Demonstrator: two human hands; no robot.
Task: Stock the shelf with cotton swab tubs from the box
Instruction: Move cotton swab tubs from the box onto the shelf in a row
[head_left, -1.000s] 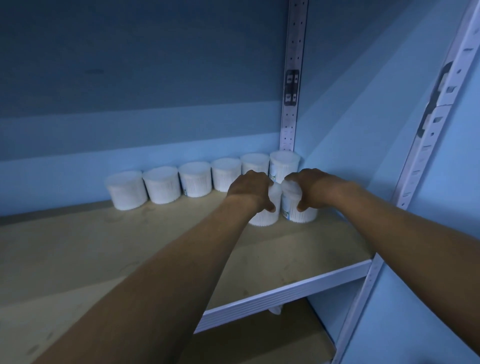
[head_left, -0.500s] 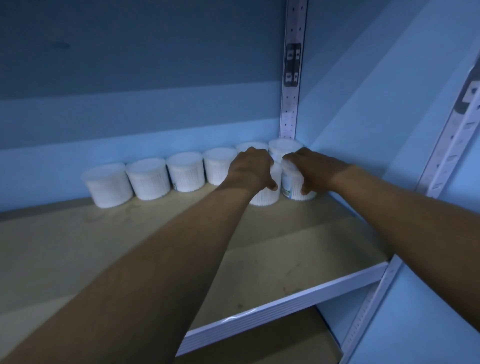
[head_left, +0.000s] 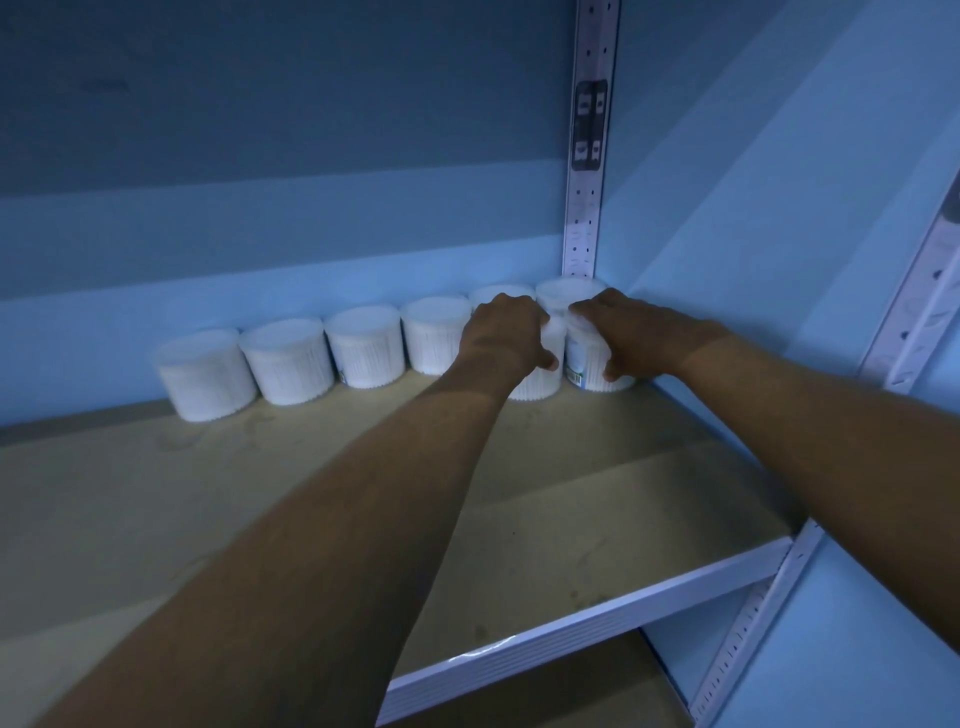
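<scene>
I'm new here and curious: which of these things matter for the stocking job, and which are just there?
Part of the job:
left hand gripping a front tub
right hand gripping the labelled tub
back row of tubs
shelf board

Just there:
perforated upright
blue wall

matt wooden shelf (head_left: 519, 519), translucent plastic tubs (head_left: 363, 348), perforated metal upright (head_left: 584, 208)

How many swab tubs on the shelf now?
8: six in the back row, two in front under the left hand and right hand. More may be hidden.
</scene>
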